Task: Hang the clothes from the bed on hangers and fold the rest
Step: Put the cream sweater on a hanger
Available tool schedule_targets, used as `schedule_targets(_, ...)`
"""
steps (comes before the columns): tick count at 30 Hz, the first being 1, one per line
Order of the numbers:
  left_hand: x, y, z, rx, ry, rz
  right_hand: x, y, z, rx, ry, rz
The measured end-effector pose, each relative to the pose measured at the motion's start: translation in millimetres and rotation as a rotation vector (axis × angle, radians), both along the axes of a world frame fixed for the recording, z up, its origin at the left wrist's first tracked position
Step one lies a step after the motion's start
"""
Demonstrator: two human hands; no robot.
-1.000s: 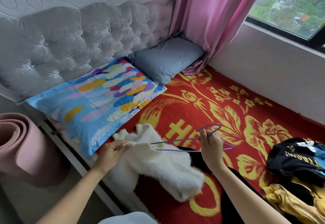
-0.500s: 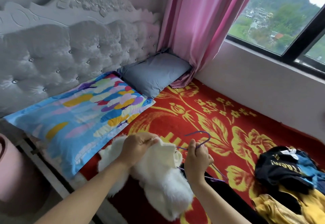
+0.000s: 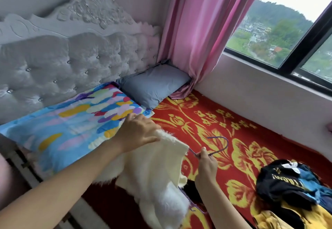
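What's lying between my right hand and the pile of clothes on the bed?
Nothing but bare red-and-gold bedspread between the right hand and the clothes pile, as the head view shows.

grey tufted headboard point(image 3: 71, 63) filled the upper left, pink curtain point(image 3: 201, 31) hung top middle, dark-framed window point(image 3: 269, 31) upper right showed daylight and green hills, pale wall point(image 3: 260, 99) ran underneath

The left hand point(image 3: 138, 131) has slid from the frame's lower left to its centre, drawing the white sweater point(image 3: 154, 175) over the purple hanger point(image 3: 221, 145). Now mostly the hook shows above the right hand point(image 3: 206, 166).
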State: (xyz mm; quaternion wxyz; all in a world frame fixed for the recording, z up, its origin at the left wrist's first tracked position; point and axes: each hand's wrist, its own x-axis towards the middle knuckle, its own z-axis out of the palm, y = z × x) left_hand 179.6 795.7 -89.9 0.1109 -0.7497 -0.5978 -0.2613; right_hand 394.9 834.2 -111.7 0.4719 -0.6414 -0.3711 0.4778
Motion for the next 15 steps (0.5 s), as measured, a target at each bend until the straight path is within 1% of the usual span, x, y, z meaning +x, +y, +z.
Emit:
schedule_targets(1,-12,-2,-1,0.059,-0.016,0.063,7,2,3,-0.013,0.043,-0.005)
schedule_targets(2,-23,-4,-4,0.054,-0.101,0.130,12,6,5,-0.018,0.082,-0.015)
schedule_targets(3,-33,-6,-8,-0.040,-0.234,0.192,18,10,8,-0.020,0.110,-0.035)
schedule_targets(4,-38,-8,-14,-0.203,-0.394,0.233,23,14,10,-0.017,0.114,-0.055)
schedule_targets(5,-40,-10,-24,-0.357,-0.530,0.240,27,19,13,-0.011,0.112,-0.069)
schedule_targets(6,-39,-12,-37,-0.475,-0.647,0.205,30,23,16,-0.004,0.114,-0.075)
schedule_targets(7,-36,-14,-49,-0.537,-0.782,0.145,34,27,19,-0.001,0.132,-0.069)
schedule_targets(8,-33,-15,-59,-0.538,-0.919,0.103,37,31,23,0.004,0.147,-0.059)
schedule_targets(9,-30,-14,-64,-0.510,-1.016,0.091,40,35,27,0.013,0.152,-0.047)
schedule_targets(10,-28,-12,-67,-0.464,-1.069,0.089,43,39,31,0.025,0.143,-0.036)
schedule_targets(11,-27,-9,-66,-0.427,-1.080,0.085,46,42,34,0.036,0.132,-0.032)
schedule_targets(13,-23,-4,-56,-0.397,-1.045,0.058,55,49,39,0.036,0.115,-0.043)
schedule_targets(15,-23,3,-40,-0.344,-1.067,0.043,66,56,38,0.009,0.123,-0.073)
